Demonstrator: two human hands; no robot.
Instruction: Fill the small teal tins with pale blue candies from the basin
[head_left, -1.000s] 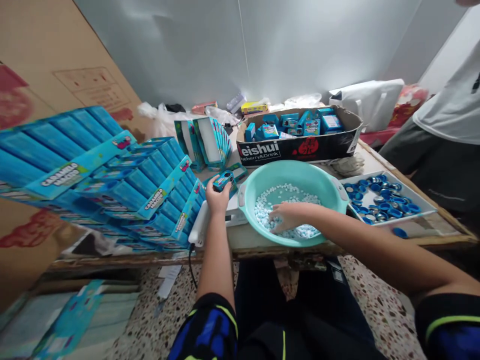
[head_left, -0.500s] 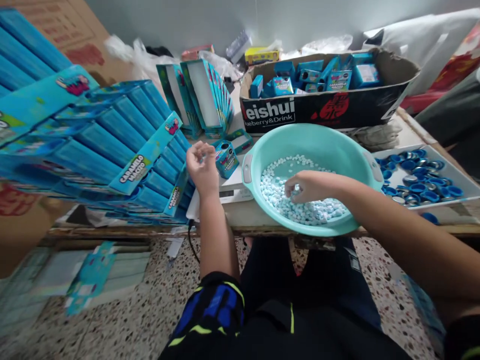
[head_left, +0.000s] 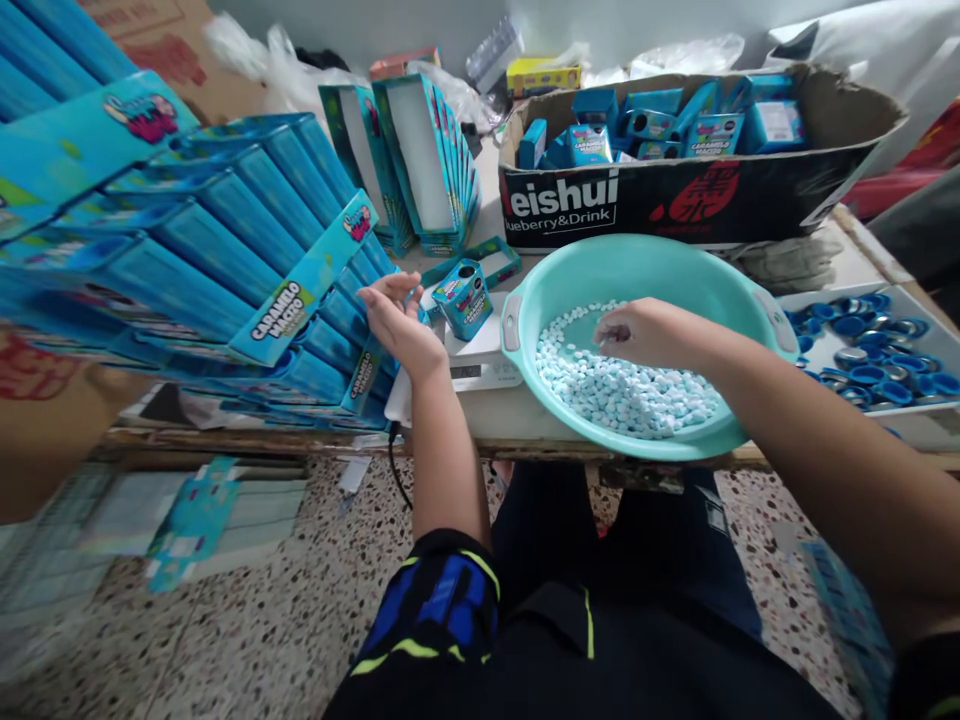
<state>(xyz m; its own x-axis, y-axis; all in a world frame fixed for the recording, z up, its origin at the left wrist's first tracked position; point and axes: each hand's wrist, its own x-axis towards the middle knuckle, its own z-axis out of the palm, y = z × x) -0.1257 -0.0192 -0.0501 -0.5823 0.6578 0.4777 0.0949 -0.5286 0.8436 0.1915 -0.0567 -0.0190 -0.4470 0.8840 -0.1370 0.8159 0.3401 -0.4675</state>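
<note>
A small blue candy box (head_left: 465, 300) with a round hole in its top stands on a white scale (head_left: 487, 373). Just left of the box is my left hand (head_left: 405, 325), fingers loosely spread and palm turned towards it, holding nothing that I can see. Over the pale blue-white candies (head_left: 637, 405) in a turquoise basin (head_left: 622, 262), my right hand (head_left: 649, 335) has its fingers curled together. Whatever those fingers hold is hidden.
Stacked blue display trays (head_left: 247, 240) rise at the left. Behind the basin, a black carton (head_left: 675, 200) holds several blue boxes. A white tray (head_left: 911, 405) of blue lids stands at the right. Folded display cartons (head_left: 431, 170) stand behind the scale.
My right hand has lifted slightly from the candies, its fingers more curled. My left hand has turned and opened beside the box. The view has shifted a little.
</note>
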